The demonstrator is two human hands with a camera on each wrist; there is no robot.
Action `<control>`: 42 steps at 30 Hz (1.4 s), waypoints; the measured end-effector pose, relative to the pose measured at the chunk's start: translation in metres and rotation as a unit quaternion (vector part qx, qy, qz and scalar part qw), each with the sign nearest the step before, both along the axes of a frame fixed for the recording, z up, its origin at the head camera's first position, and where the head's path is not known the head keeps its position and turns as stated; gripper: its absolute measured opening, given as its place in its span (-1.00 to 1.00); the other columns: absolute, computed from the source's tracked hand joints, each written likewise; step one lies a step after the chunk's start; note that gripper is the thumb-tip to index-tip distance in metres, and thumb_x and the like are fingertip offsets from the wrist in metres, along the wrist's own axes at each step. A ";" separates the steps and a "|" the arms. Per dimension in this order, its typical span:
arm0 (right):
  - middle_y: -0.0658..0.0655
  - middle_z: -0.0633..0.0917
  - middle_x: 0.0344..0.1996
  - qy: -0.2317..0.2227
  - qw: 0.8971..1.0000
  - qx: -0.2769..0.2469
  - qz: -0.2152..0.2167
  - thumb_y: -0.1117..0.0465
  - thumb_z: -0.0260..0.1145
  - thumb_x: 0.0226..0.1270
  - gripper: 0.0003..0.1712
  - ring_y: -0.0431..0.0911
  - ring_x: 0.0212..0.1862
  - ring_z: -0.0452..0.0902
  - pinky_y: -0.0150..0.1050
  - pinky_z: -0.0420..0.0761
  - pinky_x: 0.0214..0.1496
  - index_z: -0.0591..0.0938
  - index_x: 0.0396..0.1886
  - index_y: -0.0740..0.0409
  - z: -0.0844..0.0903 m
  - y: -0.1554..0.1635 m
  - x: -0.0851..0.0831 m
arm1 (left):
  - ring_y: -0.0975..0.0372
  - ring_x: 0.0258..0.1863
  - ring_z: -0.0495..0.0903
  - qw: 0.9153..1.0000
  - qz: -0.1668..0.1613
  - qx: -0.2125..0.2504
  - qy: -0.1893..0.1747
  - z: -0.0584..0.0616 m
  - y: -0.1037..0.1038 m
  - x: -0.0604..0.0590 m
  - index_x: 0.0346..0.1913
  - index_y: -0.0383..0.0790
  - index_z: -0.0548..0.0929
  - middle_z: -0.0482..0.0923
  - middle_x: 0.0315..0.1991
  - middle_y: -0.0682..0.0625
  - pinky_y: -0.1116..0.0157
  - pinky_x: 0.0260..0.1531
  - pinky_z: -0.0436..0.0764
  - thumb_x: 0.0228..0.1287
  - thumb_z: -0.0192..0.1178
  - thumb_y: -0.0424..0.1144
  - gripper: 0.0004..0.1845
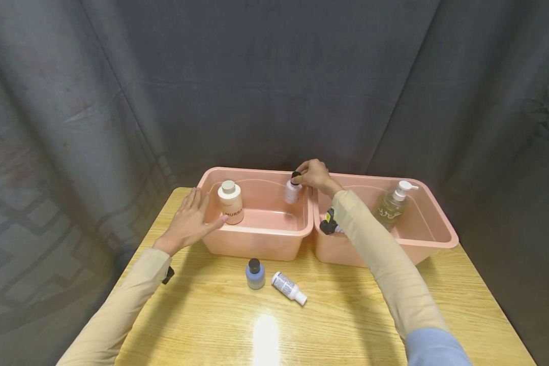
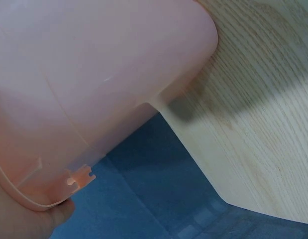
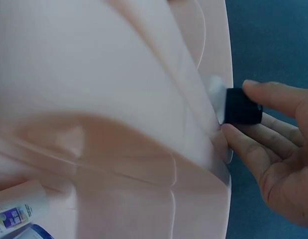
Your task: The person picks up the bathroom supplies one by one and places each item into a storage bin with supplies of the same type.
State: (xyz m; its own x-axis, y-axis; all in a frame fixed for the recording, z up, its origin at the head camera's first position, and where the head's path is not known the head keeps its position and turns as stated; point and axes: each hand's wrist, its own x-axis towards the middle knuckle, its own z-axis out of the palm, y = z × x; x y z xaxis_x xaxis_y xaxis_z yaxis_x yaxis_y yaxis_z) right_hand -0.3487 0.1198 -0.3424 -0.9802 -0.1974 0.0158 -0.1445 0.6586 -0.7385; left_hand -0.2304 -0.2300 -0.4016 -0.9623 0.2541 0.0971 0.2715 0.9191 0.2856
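Note:
At the back right of the left pink bin (image 1: 256, 244), my right hand (image 1: 316, 175) pinches the black cap (image 3: 243, 106) of a small, pale bottle (image 1: 292, 193). That bottle hangs upright inside the bin, near the wall beside the second bin. My left hand (image 1: 189, 223) rests at the left bin's front left corner with fingers extended along the rim and thumb over the front edge. Just beside that thumb, a white-capped MURRA bottle (image 1: 231, 204) stands in the bin. In the left wrist view, part of the left hand (image 2: 29, 219) shows against the rim.
A second pink bin (image 1: 439, 218) adjoins on the right, holding a clear pump bottle (image 1: 390, 207) and, partly behind my right sleeve, other containers. On the wooden table (image 1: 201, 315) in front, a blue bottle (image 1: 255, 277) stands and a white bottle (image 1: 287, 287) lies. Grey curtains (image 1: 265, 91) hang behind.

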 end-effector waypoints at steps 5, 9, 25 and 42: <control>0.32 0.72 -0.09 0.008 1.000 0.010 0.003 0.32 0.53 0.10 -0.57 0.09 -0.04 0.62 -0.07 0.44 0.17 0.68 -0.01 0.38 0.000 0.000 0.000 | -0.17 0.53 -0.35 1.000 -0.001 0.000 0.003 -0.001 0.000 0.000 0.55 -0.39 -0.12 -0.35 0.53 -0.40 -0.09 0.46 -0.21 0.32 -0.16 0.47 0.11; 0.28 0.75 -0.15 0.024 1.000 0.016 0.008 0.33 0.48 0.15 -0.66 0.10 -0.04 0.63 0.02 0.36 0.28 0.71 -0.07 0.36 -0.001 0.001 -0.002 | -0.18 0.52 -0.32 1.000 -0.002 0.002 0.006 -0.001 0.000 0.000 0.55 -0.39 -0.12 -0.34 0.53 -0.41 -0.09 0.46 -0.20 0.32 -0.15 0.47 0.11; 0.21 0.77 -0.26 0.063 0.997 0.041 0.009 0.31 0.35 0.20 -0.73 0.08 -0.10 0.61 0.08 0.30 0.30 0.74 -0.11 0.30 0.001 0.005 -0.006 | -0.19 0.52 -0.32 1.000 -0.001 0.001 0.011 -0.001 -0.001 -0.001 0.54 -0.42 -0.06 -0.31 0.52 -0.43 -0.09 0.47 -0.20 0.32 -0.14 0.45 0.10; 0.15 0.78 -0.25 0.049 0.998 0.025 0.031 0.28 0.33 0.22 -0.74 0.04 -0.15 0.66 0.10 0.29 0.30 0.75 -0.11 0.26 0.002 0.007 -0.006 | -0.16 0.53 -0.36 1.000 -0.002 0.008 0.009 -0.002 -0.001 -0.001 0.52 -0.48 -0.09 -0.34 0.53 -0.42 -0.08 0.47 -0.22 0.32 -0.13 0.45 0.12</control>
State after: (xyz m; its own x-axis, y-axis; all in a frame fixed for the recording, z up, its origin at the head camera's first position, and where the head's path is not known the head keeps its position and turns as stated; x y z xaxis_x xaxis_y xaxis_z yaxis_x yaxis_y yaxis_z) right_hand -0.3545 0.1266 -0.3406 -0.9604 -0.2598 0.1003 -0.2560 0.6819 -0.6852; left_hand -0.2310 -0.2310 -0.4032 -0.9591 0.2570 0.1185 0.2811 0.9133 0.2947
